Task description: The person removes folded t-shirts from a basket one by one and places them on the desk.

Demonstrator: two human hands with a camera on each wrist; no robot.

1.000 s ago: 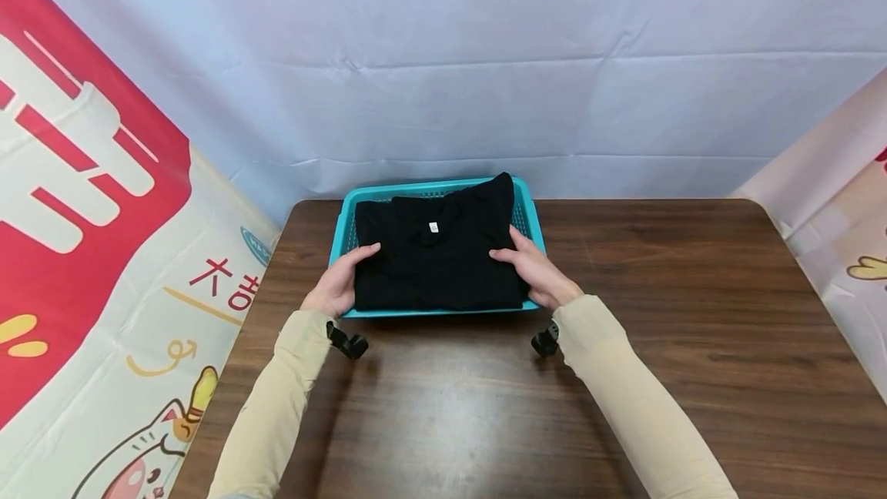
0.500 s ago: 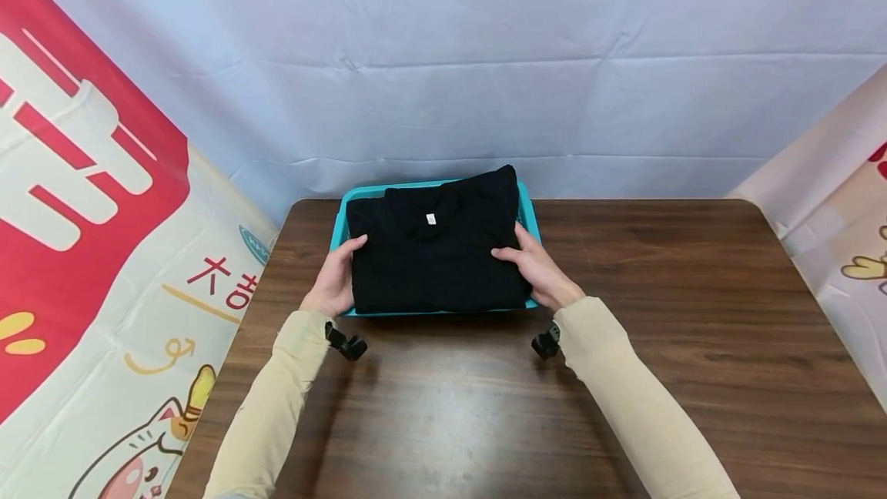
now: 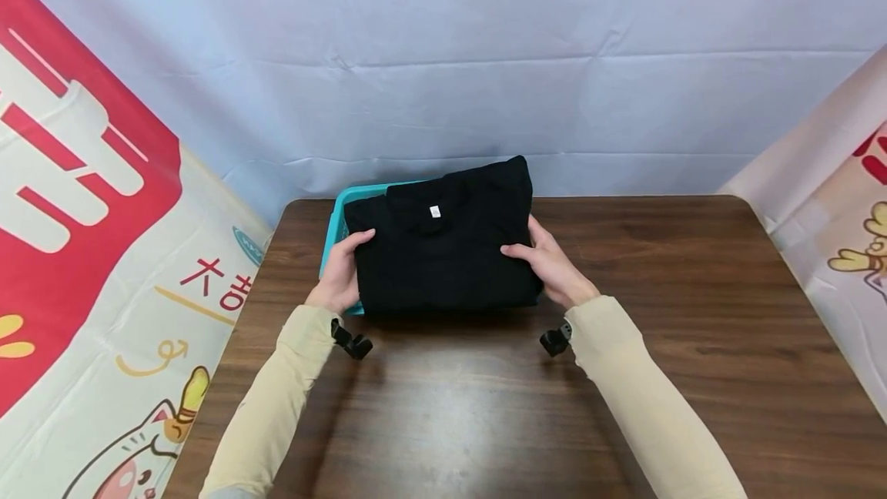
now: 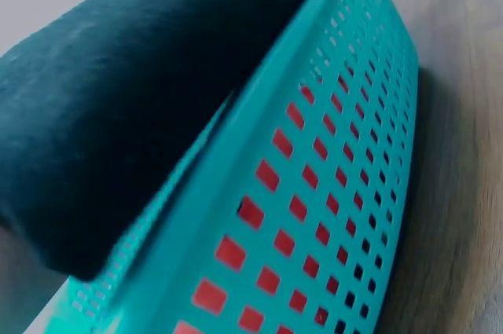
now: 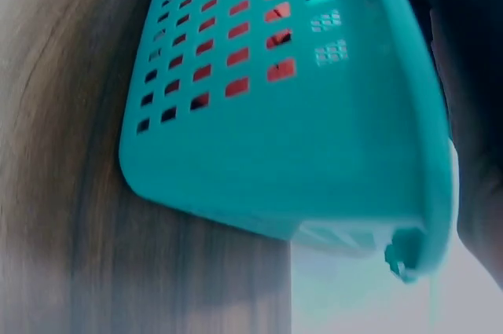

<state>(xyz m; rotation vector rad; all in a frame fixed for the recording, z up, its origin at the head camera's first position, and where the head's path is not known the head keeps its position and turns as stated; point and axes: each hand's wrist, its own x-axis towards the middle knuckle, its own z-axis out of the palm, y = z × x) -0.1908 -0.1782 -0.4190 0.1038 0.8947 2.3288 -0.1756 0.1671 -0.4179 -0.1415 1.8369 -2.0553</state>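
Note:
A folded black shirt [image 3: 443, 260] with a small white neck label is held level over the teal plastic basket [image 3: 337, 229], covering most of it in the head view. My left hand [image 3: 342, 272] grips the shirt's left edge, thumb on top. At the opposite edge, my right hand [image 3: 554, 264] holds it the same way; the fingers beneath are hidden. The left wrist view shows the shirt's dark fold [image 4: 157, 90] above the basket's perforated wall [image 4: 314, 177]. Something red [image 5: 237, 57] shows through the basket's holes in the right wrist view.
The basket stands near the back edge of a dark wooden table [image 3: 658, 314]. A pale cloth backdrop [image 3: 443, 60] hangs behind it. To the left is a printed red and white cloth [image 3: 90, 237].
Held in both hands, the shirt has risen out of the basket and shifted a little to the right. It now hides more of the basket's rim. The right hand has moved slightly right.

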